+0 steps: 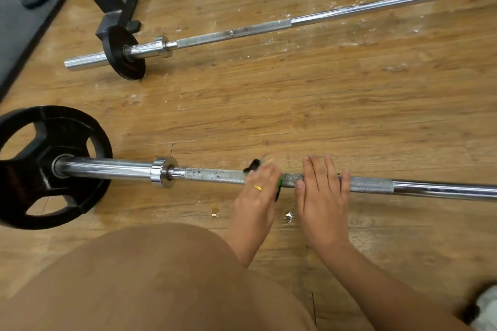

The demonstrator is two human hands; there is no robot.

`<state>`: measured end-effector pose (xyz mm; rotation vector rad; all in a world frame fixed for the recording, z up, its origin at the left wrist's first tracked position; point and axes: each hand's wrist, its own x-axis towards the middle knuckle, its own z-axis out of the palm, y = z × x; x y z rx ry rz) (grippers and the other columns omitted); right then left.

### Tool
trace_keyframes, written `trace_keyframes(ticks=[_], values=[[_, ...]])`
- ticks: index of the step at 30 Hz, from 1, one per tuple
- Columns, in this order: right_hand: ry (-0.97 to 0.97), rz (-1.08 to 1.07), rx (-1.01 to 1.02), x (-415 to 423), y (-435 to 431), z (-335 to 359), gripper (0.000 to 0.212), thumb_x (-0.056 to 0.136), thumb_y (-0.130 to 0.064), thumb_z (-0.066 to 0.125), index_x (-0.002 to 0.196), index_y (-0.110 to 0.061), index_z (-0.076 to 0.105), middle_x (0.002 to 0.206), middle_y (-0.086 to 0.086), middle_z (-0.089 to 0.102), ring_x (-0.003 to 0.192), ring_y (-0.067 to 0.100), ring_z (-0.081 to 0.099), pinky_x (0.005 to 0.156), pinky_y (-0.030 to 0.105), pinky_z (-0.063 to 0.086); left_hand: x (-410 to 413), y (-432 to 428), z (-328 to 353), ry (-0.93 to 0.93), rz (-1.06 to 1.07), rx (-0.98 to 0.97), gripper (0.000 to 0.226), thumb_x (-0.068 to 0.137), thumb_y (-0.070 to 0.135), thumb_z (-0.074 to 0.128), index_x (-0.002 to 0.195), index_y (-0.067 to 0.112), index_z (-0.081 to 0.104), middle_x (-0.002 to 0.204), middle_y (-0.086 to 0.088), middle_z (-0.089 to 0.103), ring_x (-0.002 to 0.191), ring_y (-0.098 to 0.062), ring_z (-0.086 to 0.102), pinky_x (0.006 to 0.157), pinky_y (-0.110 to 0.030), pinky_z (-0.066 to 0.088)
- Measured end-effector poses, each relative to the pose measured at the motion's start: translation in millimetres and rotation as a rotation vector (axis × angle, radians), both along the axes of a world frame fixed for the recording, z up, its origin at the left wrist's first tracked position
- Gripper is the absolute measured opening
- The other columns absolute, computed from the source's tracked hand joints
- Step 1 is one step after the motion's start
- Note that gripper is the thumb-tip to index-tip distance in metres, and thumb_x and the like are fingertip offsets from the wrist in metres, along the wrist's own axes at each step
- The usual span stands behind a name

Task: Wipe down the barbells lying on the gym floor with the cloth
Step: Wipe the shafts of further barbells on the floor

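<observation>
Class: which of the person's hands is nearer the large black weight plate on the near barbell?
Left. The left hand holds the cloth on the bar, closer to the weight plate; the right hand rests farther along the bar.

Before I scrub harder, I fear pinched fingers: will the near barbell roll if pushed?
Probably: the near barbell is round and rides on a round plate, so it could roll on the wooden floor. It looks heavy, so likely slowly. The right hand lying flat on it should help steady it.

I see near barbell (pixel 107 168) lying flat, knurl dirt-speckled; far barbell (pixel 242 29) angled behind it; green-black cloth (pixel 254 165) on near bar's knurl
</observation>
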<state>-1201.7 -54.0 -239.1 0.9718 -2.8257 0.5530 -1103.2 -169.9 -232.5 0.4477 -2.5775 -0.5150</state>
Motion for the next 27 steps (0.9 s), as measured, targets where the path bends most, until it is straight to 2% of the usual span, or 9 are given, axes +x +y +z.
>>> trace_keyframes(ticks=[3, 5, 8, 11, 14, 17, 19, 24, 27], values=[[0.004, 0.003, 0.0, -4.6, -2.4, 0.9, 0.052, 0.106, -0.034, 0.026, 0.15, -0.011, 0.041, 0.153, 0.006, 0.045, 0.149, 0.026, 0.027, 0.124, 0.044, -0.001, 0.7, -21.4, -2.5, -0.029, -0.128, -0.059, 0.056, 0.087, -0.012, 0.066, 0.139, 0.005, 0.056, 0.146, -0.008, 0.054, 0.141, -0.023, 0.045, 0.109, -0.044, 0.046], [0.005, 0.002, 0.007, -7.0, -5.2, 2.9, 0.052, 0.106, -0.033, 0.026, 0.15, -0.01, 0.042, 0.153, 0.006, 0.045, 0.148, 0.027, 0.028, 0.124, 0.046, 0.001, -1.9, -38.6, 1.0, -0.016, -0.026, -0.018, 0.049, 0.091, -0.006, 0.062, 0.139, 0.005, 0.056, 0.144, -0.01, 0.056, 0.137, -0.025, 0.049, 0.105, -0.041, 0.049], [-0.002, -0.013, 0.019, -12.4, -10.8, 4.5, 0.052, 0.106, -0.033, 0.025, 0.15, -0.01, 0.043, 0.152, 0.006, 0.046, 0.149, 0.026, 0.028, 0.124, 0.046, 0.002, -12.7, -38.3, 2.7, 0.053, 0.165, 0.073, 0.04, 0.096, 0.004, 0.054, 0.135, 0.003, 0.06, 0.14, -0.013, 0.059, 0.132, -0.027, 0.054, 0.113, -0.029, 0.039], [0.007, -0.017, -0.002, -19.7, -15.4, 5.0, 0.053, 0.106, -0.034, 0.025, 0.147, -0.009, 0.047, 0.149, 0.006, 0.049, 0.147, 0.027, 0.031, 0.124, 0.048, 0.005, -18.9, -21.3, -4.6, 0.007, -0.018, -0.021, 0.049, 0.09, -0.008, 0.061, 0.138, 0.003, 0.058, 0.143, -0.013, 0.056, 0.138, -0.025, 0.047, 0.117, -0.038, 0.035], [0.022, -0.017, -0.012, -25.8, -19.7, 6.5, 0.052, 0.106, -0.033, 0.026, 0.145, -0.008, 0.048, 0.147, 0.007, 0.052, 0.145, 0.028, 0.034, 0.123, 0.047, 0.004, -20.2, -43.2, -2.8, -0.036, -0.124, -0.093, 0.056, 0.089, -0.009, 0.065, 0.142, 0.003, 0.052, 0.147, -0.012, 0.052, 0.14, -0.026, 0.043, 0.111, -0.042, 0.043], [0.006, -0.027, 0.004, -31.6, -24.9, 7.3, 0.052, 0.106, -0.034, 0.024, 0.147, -0.01, 0.047, 0.148, 0.005, 0.051, 0.147, 0.025, 0.032, 0.124, 0.045, 0.003, -27.7, -65.5, 2.2, 0.018, 0.108, 0.048, 0.045, 0.096, 0.0, 0.057, 0.14, 0.002, 0.053, 0.145, -0.014, 0.054, 0.136, -0.028, 0.05, 0.109, -0.037, 0.044], [-0.001, -0.035, 0.005, -36.6, -28.4, 6.6, 0.052, 0.106, -0.034, 0.025, 0.147, -0.011, 0.048, 0.148, 0.004, 0.051, 0.147, 0.024, 0.03, 0.123, 0.045, 0.003, -34.3, -60.2, 2.9, 0.039, 0.197, 0.075, 0.045, 0.094, -0.002, 0.059, 0.138, 0.001, 0.055, 0.144, -0.014, 0.056, 0.135, -0.028, 0.052, 0.111, -0.031, 0.039], [0.002, -0.027, 0.005, -48.7, -34.8, 5.9, 0.051, 0.106, -0.034, 0.026, 0.145, -0.01, 0.049, 0.147, 0.004, 0.053, 0.147, 0.024, 0.031, 0.123, 0.045, 0.005, -35.6, -59.4, -5.4, -0.015, -0.097, -0.108, 0.059, 0.087, -0.013, 0.065, 0.143, 0.002, 0.051, 0.148, -0.013, 0.052, 0.141, -0.027, 0.044, 0.115, -0.044, 0.039], [-0.008, -0.032, 0.009, -54.3, -39.0, 6.9, 0.054, 0.106, -0.035, 0.022, 0.146, -0.011, 0.048, 0.147, 0.003, 0.052, 0.147, 0.024, 0.03, 0.124, 0.045, 0.004, -40.9, -75.7, -2.5, 0.009, 0.036, -0.033, 0.052, 0.09, -0.01, 0.064, 0.14, 0.001, 0.054, 0.145, -0.013, 0.054, 0.137, -0.028, 0.049, 0.109, -0.037, 0.045]])
